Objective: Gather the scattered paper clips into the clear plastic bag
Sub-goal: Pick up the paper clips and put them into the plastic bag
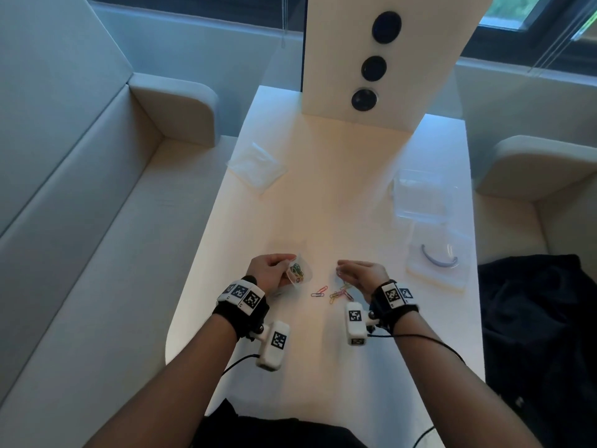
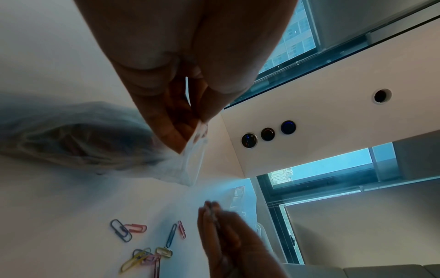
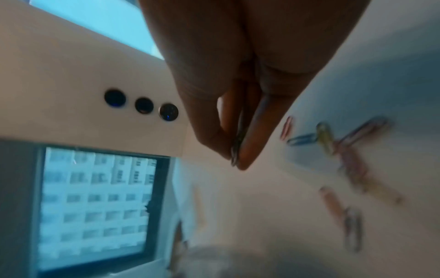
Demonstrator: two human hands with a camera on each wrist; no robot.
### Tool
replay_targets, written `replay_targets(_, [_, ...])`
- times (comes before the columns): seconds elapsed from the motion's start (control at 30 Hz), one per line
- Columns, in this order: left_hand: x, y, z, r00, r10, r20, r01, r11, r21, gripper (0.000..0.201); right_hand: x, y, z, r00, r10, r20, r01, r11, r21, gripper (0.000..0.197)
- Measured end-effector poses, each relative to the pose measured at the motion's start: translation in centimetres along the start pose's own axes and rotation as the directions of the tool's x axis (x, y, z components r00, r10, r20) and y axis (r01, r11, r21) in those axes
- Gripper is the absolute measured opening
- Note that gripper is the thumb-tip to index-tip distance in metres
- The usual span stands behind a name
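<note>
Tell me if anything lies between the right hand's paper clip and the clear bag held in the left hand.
Nothing visible does. The right hand pinches a paper clip above the table; the left hand holds the clear plastic bag beside it. Only bare tabletop separates them; the loose paper clips lie nearer the person.

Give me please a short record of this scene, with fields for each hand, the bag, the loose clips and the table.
left hand: pinches the bag by its top edge
right hand: pinches one clip between fingertips, above the table
bag: clear, already holds several coloured clips
loose clips: a small group on the table, between the hands
table: white; also bears other clear plastic items farther off
</note>
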State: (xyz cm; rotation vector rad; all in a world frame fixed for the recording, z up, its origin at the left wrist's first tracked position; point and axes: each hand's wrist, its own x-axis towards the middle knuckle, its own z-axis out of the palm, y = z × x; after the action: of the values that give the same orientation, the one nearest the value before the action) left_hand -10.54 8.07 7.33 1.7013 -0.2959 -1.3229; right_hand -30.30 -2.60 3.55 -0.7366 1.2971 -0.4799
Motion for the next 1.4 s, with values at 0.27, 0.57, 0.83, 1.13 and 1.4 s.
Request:
replay_targets(0.27, [-0.3, 0.0, 2.0, 0.998, 0.012, 0.054, -0.012, 1.0, 0.01, 0.02, -2.3, -1.1, 5.1, 0.981, -0.114, 0.159, 0.17, 0.897, -0.408, 0.013])
replay_targets(0.57, [-0.3, 0.1, 1.4, 0.997, 0.048, 0.056, -0.051, 0.997, 0.052, 0.022, -3.7, -1.6, 6.8, 0.932, -0.31, 0.19, 0.356, 0.67, -0.652, 0.013])
replay_targets(0.83, [-0.1, 0.0, 0.5, 0.998, 0.033, 0.059, -0.035, 0.999, 0.026, 0.022, -3.0, -1.9, 4.9, 0.846, -0.477, 0.237, 0.512, 0.607, -0.607, 0.019])
replay_targets(1.13, [-0.3, 0.0, -0.8, 0.999, 0.018, 0.043, -0.017, 1.0, -0.025, 0.022, 0.9, 6.1, -0.8, 0.922, -0.236, 0.308, 0.274, -0.168, -0.947, 0.056])
replay_targets(1.4, [-0.4, -0.2, -1.1, 0.999, 0.009, 0.036, -0.008, 1.0, -0.029, 0.023, -0.9, 10.0, 1.2, 0.848, -0.495, 0.191, 0.376, 0.307, -0.874, 0.034])
